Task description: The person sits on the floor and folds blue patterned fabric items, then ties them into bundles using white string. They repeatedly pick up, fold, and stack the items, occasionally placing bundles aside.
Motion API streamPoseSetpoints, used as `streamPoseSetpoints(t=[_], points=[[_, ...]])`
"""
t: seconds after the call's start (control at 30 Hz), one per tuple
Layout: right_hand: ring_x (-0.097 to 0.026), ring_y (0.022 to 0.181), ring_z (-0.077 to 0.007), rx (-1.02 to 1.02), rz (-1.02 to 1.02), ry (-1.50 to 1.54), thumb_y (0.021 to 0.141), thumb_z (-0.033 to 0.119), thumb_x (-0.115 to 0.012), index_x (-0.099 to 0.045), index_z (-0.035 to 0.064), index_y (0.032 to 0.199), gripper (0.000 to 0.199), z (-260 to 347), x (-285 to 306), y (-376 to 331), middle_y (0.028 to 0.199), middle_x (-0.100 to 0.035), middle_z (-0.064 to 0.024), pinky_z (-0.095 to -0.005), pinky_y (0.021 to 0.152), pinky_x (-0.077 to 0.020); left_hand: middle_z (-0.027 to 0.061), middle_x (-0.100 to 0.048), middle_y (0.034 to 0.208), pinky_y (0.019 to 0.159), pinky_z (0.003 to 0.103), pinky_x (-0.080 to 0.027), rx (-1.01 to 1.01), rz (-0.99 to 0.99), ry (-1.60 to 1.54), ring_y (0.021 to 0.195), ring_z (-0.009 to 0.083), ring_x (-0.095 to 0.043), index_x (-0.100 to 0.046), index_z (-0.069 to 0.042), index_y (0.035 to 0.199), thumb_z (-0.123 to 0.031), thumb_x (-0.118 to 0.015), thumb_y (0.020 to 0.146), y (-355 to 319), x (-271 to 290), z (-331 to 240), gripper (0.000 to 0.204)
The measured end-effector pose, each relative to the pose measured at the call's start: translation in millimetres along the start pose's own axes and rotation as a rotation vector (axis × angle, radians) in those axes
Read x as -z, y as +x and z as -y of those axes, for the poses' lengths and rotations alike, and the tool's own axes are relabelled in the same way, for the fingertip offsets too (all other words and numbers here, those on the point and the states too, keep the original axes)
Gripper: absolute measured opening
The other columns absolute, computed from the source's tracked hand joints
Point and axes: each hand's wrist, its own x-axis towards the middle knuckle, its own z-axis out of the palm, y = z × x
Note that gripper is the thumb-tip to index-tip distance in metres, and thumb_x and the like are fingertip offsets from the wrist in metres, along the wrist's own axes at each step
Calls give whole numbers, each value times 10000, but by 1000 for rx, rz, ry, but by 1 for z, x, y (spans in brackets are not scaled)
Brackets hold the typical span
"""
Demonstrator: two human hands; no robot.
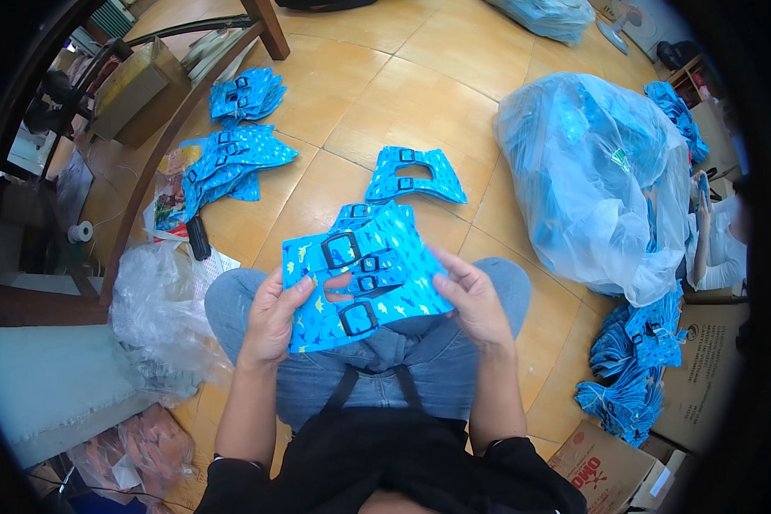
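Observation:
In front of my lap I hold a flat blue piece (409, 261) printed with small yellow and dark figures and fitted with black buckles. My left hand (271, 319) grips its left edge, thumb on top. At its right edge, my right hand (473, 301) pinches it with the thumb over the surface. Part of a gap in its middle shows fingertips behind it. Just beyond, a similar blue piece (375, 211) is partly covered by the held one. Farther out lies another buckled blue piece (445, 182) with an opening in its middle.
Stacks of blue pieces (247, 156) lie on the tiled floor at left, by a black-handled object (199, 238) and crumpled clear plastic (154, 300). A large full plastic bag (574, 163) stands at right, near blue bundles (625, 377), cardboard boxes (604, 467) and another person (718, 236).

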Motion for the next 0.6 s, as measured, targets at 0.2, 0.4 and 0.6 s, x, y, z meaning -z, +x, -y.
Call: streamPoseSetpoints(t=[0.2, 0.4, 0.6], points=[[-542, 1055, -134, 456, -344, -186, 948, 139, -565, -461, -36, 1304, 410, -6, -3, 14, 1176, -575, -101, -272, 902, -446, 112, -646, 1024, 733, 324, -561, 147, -183, 228, 894, 210, -665, -426, 15, 1291, -149, -513, 964, 4, 12, 2, 376], [-551, 1010, -119, 428, -404, -171, 948, 142, -571, -473, -37, 1298, 405, -5, -3, 15, 1149, -586, -99, -257, 851, -462, 142, -627, 1087, 717, 287, -563, 70, -161, 165, 887, 215, -663, -426, 11, 1287, -92, -497, 944, 4, 7, 8, 365], [-546, 804, -53, 430, -424, -172, 950, 153, -567, -474, -17, 1302, 402, -5, -1, 18, 1091, -594, -57, -190, 620, -442, 154, -612, 1137, 775, 311, -551, 85, -175, 181, 938, 221, -652, -402, 6, 1325, 12, -461, 885, 9, 9, 11, 444]])
